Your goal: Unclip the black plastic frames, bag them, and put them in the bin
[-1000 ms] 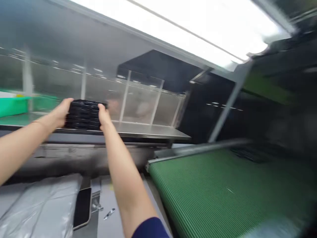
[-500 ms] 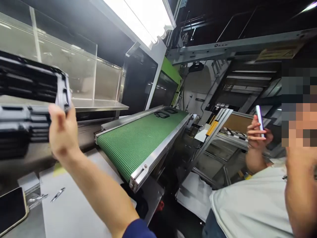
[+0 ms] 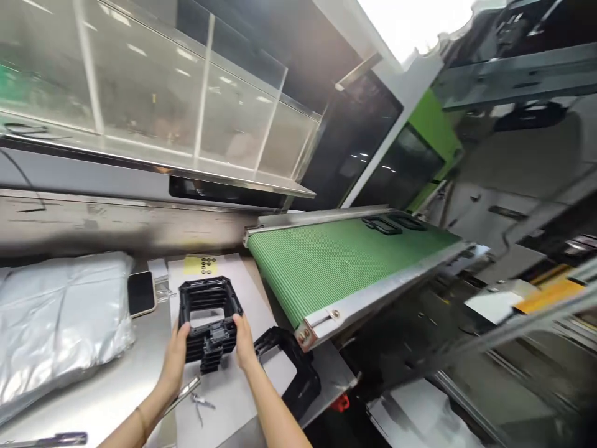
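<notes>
Left hand [image 3: 175, 356] and right hand [image 3: 243, 341] clamp 1 black, rectangular, plastic-looking frame stack [image 3: 217, 335] from opposite sides, presumably for alignment.

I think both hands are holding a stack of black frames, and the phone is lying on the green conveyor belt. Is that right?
Not quite: the phone lies on the metal table, not the green conveyor belt, as the head view shows. Left hand and right hand do hold the stack of black frames.
</notes>
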Demonstrator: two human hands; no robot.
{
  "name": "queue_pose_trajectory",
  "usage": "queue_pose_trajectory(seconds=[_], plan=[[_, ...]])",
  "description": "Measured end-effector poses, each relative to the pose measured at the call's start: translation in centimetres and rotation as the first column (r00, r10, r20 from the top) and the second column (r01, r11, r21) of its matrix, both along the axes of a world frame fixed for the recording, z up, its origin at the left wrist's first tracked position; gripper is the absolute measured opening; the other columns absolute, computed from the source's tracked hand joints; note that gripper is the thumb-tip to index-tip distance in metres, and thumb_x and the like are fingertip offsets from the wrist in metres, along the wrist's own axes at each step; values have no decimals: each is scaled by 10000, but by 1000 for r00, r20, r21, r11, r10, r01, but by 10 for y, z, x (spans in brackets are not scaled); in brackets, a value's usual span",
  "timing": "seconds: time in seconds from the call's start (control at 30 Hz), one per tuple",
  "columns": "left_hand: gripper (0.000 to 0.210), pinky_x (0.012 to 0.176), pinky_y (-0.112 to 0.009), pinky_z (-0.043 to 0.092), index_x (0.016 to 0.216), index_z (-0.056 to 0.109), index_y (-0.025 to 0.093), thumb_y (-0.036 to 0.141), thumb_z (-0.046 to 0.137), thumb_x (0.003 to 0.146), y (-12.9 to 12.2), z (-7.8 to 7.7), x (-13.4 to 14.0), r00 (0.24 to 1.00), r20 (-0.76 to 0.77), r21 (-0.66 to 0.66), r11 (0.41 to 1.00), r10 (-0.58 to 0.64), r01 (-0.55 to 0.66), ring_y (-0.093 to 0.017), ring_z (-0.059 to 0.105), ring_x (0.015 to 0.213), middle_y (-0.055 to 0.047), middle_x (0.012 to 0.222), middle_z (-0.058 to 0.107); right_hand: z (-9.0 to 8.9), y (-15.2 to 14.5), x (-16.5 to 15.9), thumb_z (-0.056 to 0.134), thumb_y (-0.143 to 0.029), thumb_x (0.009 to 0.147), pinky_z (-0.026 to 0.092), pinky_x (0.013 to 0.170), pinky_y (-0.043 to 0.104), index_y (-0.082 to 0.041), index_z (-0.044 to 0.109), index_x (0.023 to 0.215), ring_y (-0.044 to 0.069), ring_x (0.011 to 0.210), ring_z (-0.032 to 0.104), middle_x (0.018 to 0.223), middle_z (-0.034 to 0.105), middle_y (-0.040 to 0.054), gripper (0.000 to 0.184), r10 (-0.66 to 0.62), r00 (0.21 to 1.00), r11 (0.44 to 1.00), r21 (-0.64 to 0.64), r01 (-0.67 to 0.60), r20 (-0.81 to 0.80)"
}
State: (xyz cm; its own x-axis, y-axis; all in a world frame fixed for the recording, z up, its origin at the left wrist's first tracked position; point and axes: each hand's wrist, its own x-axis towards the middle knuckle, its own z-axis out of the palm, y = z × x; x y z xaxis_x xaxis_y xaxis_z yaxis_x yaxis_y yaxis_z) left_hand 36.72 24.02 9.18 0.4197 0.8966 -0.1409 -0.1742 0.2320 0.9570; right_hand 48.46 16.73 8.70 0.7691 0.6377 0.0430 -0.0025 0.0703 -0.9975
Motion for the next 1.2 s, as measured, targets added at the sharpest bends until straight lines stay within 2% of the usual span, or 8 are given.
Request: queue_pose_trajectory(seconds=[0.37,0.6,0.77,0.87,1.0,1.07,1.13,1.2], plan=[[419,964,-532,253,1185,416,196,334,492,797,11,-32,2,985,-168,-90,994,47,-62,-281,325,1197,-89,1333,340,-25,17,29,502,-295,820,438,785,391,-139,535,1001,182,920,538,1040,548,52,240,-56,998,983,-176,51,-27],[437,1021,-432,216,1160,415,179,418,437,795,2,13,-50,982,-165,-55,993,96,-106,-245,296,1228,-103,1310,371,8,28,25,462,-333,838,445,749,361,-136,525,984,159,858,555,992,562,51,254,-203,978,977,-78,198,-53],[427,923,-437,355,1065,487,285,500,511,697,-6,55,-123,991,-115,-112,991,64,-77,-283,445,1124,-41,1277,442,76,20,14,413,-434,812,444,534,217,-175,486,908,97,547,575,618,570,-40,285,162,977,986,-2,-164,-141],[512,823,-457,410,1113,473,284,549,478,675,-16,74,-159,999,7,-329,944,-35,35,-323,520,1033,-75,1251,487,109,9,-4,566,-424,691,404,398,210,-149,519,837,140,442,582,549,608,-4,316,593,756,771,-75,-632,-278],[558,689,-392,429,1129,481,202,533,461,680,-47,89,-180,900,229,-538,722,-372,435,-316,606,870,-129,1064,619,120,6,-48,621,-349,656,434,421,269,-103,579,823,175,405,587,549,640,56,301,847,195,171,-93,-981,-494],[414,652,-318,407,1029,534,155,427,505,719,-67,88,-184,839,155,-512,683,-522,520,-251,646,710,-117,862,685,117,10,-70,624,-317,663,439,460,259,-113,606,806,155,435,591,541,628,33,250,870,52,-13,-127,-992,-490],[259,631,-268,392,925,552,143,346,491,777,-86,83,-191,827,37,-477,717,-561,508,-182,639,597,-74,711,692,111,14,-83,638,-302,654,437,501,246,-122,625,804,143,496,597,573,627,27,234,908,150,75,-199,-977,-392],[209,580,-234,390,886,539,153,331,468,804,-101,77,-202,870,26,-491,752,-492,440,-153,626,563,-45,662,681,105,12,-87,590,-334,707,438,585,239,-145,615,871,134,632,607,708,643,40,251,878,406,356,-221,-908,-254]])
